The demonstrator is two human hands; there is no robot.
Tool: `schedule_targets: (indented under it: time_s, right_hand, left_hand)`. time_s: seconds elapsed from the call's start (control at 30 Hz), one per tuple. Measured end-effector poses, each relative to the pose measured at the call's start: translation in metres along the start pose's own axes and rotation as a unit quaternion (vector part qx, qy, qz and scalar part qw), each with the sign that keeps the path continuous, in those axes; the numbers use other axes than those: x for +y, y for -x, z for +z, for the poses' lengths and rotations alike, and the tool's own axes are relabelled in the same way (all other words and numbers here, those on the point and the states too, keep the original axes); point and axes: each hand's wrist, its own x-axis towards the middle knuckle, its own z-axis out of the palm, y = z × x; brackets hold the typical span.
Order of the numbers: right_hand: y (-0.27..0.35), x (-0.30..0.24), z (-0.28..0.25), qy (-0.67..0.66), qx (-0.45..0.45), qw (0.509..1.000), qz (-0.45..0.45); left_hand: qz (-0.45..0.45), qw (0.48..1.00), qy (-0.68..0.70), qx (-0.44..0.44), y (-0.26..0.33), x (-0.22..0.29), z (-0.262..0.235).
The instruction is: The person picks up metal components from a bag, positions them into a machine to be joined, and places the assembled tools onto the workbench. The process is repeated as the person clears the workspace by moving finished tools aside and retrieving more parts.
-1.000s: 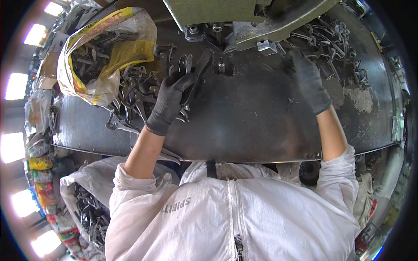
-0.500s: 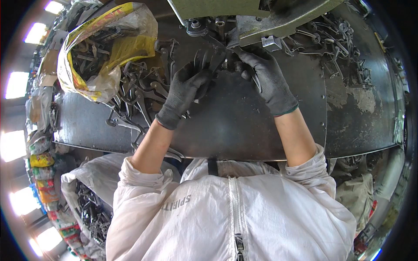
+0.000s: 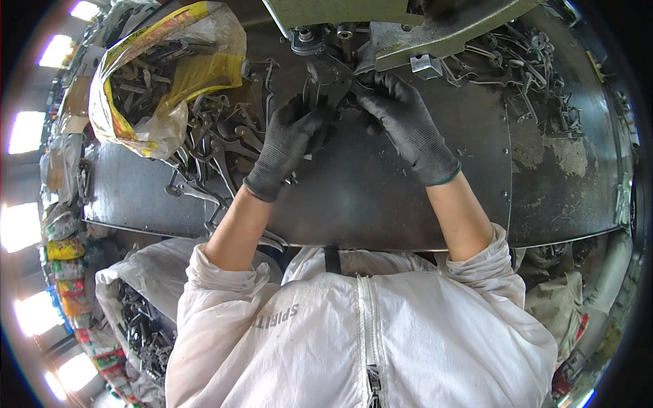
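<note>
My left hand (image 3: 289, 139), in a dark grey knitted glove, is closed round curved dark metal plier parts (image 3: 335, 88) that stick up past its fingers. My right hand (image 3: 408, 122), gloved alike, has its thumb and fingers pinched together at the right end of these parts. Whether it also holds a small piece is hidden by the fingers. Both hands are just in front of a machine head (image 3: 347, 13), near its round metal post (image 3: 345, 37). Beside my left hand lies a heap of similar plier parts (image 3: 221, 146).
A yellow and clear plastic sack (image 3: 204, 78) of metal parts stands at the far left of the metal table (image 3: 381, 211). Behind my right hand a green machine arm (image 3: 442, 34) overhangs. More metal parts (image 3: 537, 68) are piled at the far right. An open white bag (image 3: 139, 326) of parts sits below left.
My right hand has shifted slightly left and turned, and its fingers now meet the plier parts. The thin shiny edge seen in it earlier no longer shows. My left hand has hardly moved.
</note>
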Motion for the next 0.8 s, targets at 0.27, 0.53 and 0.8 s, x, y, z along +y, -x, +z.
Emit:
schedule_targets:
  time_s: [0.27, 0.53, 0.8]
  right_hand:
    - [-0.007, 0.004, -0.004, 0.011, -0.015, 1.000, 0.002]
    - [-0.008, 0.005, 0.000, 0.015, -0.010, 1.000, -0.012]
    - [-0.014, 0.014, -0.001, 0.042, -0.004, 0.999, -0.026]
  left_hand:
    - [0.008, 0.999, -0.045, 0.007, -0.002, 0.000, -0.002]
    - [0.051, 0.994, -0.098, -0.014, -0.008, -0.009, -0.012]
    - [-0.002, 1.000, -0.018, 0.003, -0.005, -0.004, -0.007]
